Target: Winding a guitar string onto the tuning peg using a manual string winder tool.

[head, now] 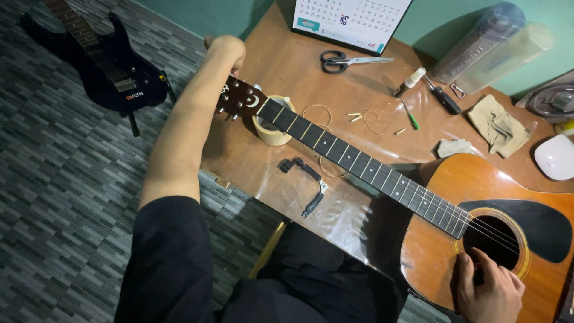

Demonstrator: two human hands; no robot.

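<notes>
The guitar (pixel 478 215) lies across the table (pixel 287 66), headstock toward ten o'clock on a tape roll (pixel 270 133). It looks bulky, light, fragile; grip the neck. Left hand (pixel 226 49) curls at the tuners; right hand (pixel 487 290), fingers loosely bent, touches strings.

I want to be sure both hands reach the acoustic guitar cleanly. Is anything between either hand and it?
Nothing visible. The left hand is at the headstock of the acoustic guitar, and the right hand rests at the sound hole.
</notes>
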